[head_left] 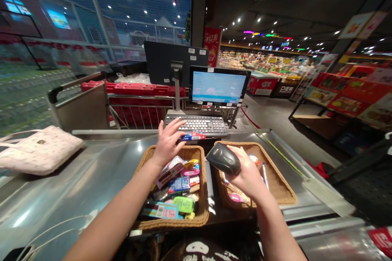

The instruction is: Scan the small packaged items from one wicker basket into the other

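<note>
My left hand [168,142] reaches over the left end of the black keyboard [202,124]. A small red-and-blue box [193,136] is pinched between its thumb and forefinger; the other fingers are spread over the keys. My right hand [246,173] is wrapped round a black barcode scanner [225,159], its head turned left toward the box. Below my left wrist stands a wicker basket [202,195] full of small colourful packages, among them a green packet [183,204]. Under my right hand a second wicker basket [283,187] holds a few small items, partly hidden.
Behind the keyboard stand a lit screen [219,85] and a dark monitor [177,63] seen from the back. A pale handbag [43,150] lies on the metal counter [107,171] at left. A shopping cart [137,110] is beyond the counter; shelves with red boxes [352,89] stand right.
</note>
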`<state>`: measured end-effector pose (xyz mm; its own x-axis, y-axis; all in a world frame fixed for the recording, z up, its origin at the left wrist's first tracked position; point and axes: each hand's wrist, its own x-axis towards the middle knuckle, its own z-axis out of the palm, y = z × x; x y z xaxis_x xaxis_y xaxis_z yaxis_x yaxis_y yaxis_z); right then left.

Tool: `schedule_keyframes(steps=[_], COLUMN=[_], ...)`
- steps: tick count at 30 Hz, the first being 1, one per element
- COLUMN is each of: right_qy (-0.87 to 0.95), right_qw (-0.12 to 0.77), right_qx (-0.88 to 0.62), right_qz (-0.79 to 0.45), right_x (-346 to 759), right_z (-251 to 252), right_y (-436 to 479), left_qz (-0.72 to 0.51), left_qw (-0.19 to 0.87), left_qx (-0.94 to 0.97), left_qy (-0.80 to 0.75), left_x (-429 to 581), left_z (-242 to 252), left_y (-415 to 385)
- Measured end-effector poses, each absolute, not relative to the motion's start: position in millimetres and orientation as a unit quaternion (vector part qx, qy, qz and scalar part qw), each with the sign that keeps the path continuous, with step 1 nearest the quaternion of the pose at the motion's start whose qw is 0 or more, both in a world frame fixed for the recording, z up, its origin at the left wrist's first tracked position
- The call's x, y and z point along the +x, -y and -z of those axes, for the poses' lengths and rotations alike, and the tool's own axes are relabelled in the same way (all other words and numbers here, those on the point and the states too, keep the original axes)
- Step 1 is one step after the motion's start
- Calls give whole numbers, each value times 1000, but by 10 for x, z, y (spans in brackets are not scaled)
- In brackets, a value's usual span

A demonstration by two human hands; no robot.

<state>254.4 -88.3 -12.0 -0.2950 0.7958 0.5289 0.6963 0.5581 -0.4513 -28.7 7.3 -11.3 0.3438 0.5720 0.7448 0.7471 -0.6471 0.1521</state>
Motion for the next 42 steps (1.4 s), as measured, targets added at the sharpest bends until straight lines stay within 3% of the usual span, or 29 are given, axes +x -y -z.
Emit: schedule_keyframes(steps=[16,35,42], right_qy=[816,810,807], right_qw=[348,341,346], right_qx=[-452,-458,-455], right_qz=[-100,-138,-148], right_x=[2237,2000,2010], right_z=[107,236,233], right_y=[907,937,953], left_qz=[346,169,132], left_qw=[62,-179,-118], left_qx=[-826,-880,-883], left_qy=[442,407,435], left_x=[-737,-940,-953], left_z=[542,1186,1314], left_y=[191,676,667])
